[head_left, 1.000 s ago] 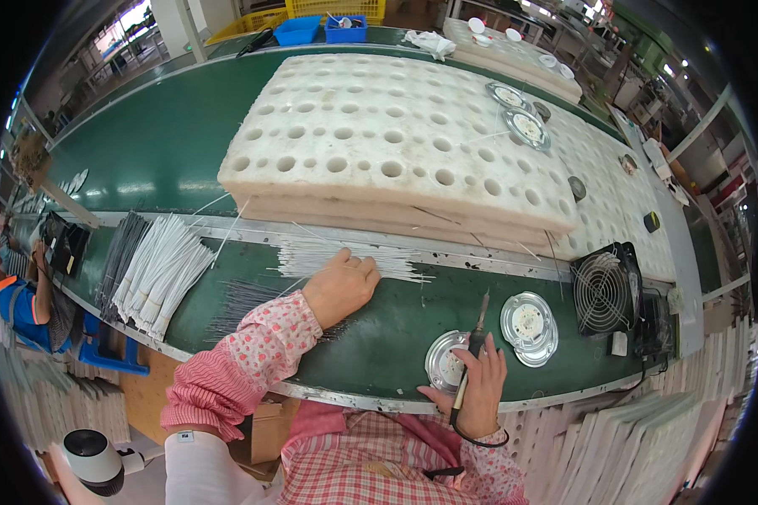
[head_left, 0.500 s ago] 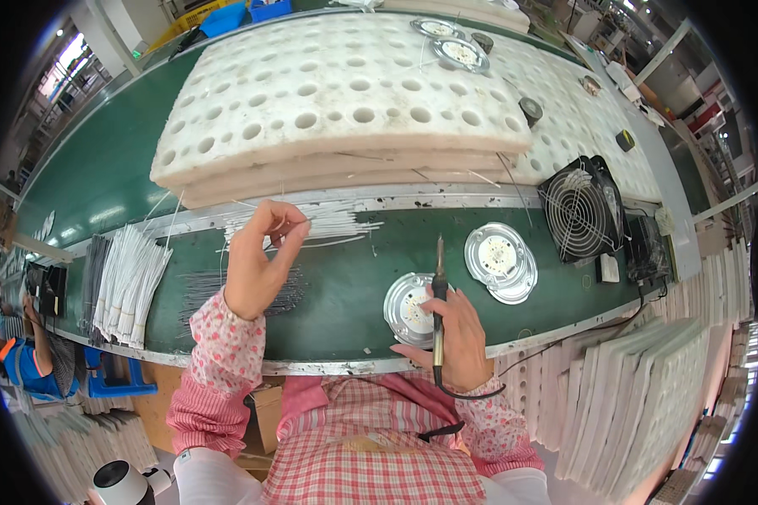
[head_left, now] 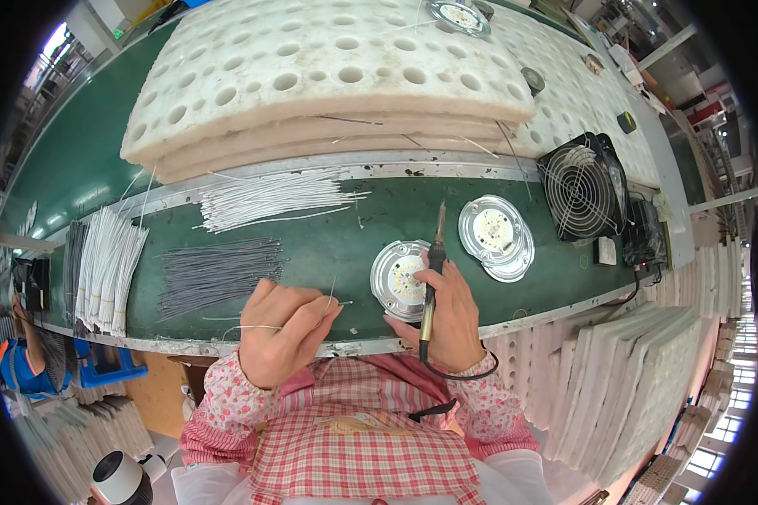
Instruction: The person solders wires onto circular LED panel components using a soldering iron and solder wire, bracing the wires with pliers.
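Observation:
Near the front edge of the bench, my left hand (head_left: 286, 330) is closed in a pinch on a thin white wire (head_left: 259, 326). One wire end shows just past its fingertips; the exact number of wires is hard to make out. My right hand (head_left: 448, 313) grips a soldering iron (head_left: 435, 265), its tip pointing away from me. Fingers of that hand also touch the rim of a round silver LED plate (head_left: 389, 282), lying flat between my hands. Two more LED plates (head_left: 495, 231) overlap to its right. Beyond my left hand lie loose grey wires (head_left: 219, 273) and loose white wires (head_left: 274, 200).
White foam blocks with round holes (head_left: 312, 105) stand along the back. A black fan (head_left: 579, 192) stands at the right, beside a dark box with a cord (head_left: 644, 248). Bundled white wires (head_left: 109, 269) lie at the left. More foam sheets (head_left: 632, 396) are stacked below right.
My left hand has come from the loose white wires toward the front edge, bringing a white wire. My right hand keeps the soldering iron by the plate. The view has shifted slightly.

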{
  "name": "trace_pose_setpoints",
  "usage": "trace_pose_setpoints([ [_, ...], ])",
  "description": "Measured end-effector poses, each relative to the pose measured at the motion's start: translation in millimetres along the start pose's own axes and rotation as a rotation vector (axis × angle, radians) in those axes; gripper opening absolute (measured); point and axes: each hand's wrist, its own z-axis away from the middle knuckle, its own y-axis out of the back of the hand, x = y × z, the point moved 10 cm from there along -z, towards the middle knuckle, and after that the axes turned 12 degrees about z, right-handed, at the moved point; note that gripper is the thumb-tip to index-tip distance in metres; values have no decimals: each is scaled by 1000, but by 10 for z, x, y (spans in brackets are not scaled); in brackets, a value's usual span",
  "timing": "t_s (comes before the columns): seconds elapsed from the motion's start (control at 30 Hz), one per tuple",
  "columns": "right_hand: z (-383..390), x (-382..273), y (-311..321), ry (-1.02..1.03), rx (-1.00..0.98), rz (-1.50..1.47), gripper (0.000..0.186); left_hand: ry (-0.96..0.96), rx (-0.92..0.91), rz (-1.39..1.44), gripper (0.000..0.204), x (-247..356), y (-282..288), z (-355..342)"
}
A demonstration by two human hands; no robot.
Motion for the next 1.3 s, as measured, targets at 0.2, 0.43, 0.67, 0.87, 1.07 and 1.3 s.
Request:
trace_pose_setpoints([
  [0.2,300,496,16,-605,60,-388,40,119,30,57,23,-243,-174,7],
  [0.43,248,388,-10,-669,179,-822,37,66,46,261,21,-146,-583,-166],
  [0.67,176,319,-3,-616,172,-751,41,34,46,202,24,-165,-594,-194],
  [0.87,144,308,-18,-601,153,-790,41,22,-19,174,24,-154,-614,-129],
  [1.07,155,276,26,-581,143,-782,39,-40,-100,121,27,-27,-651,-81],
  [1.3,159,241,131,-573,125,-695,36,-154,-166,33,28,95,-711,-45],
])
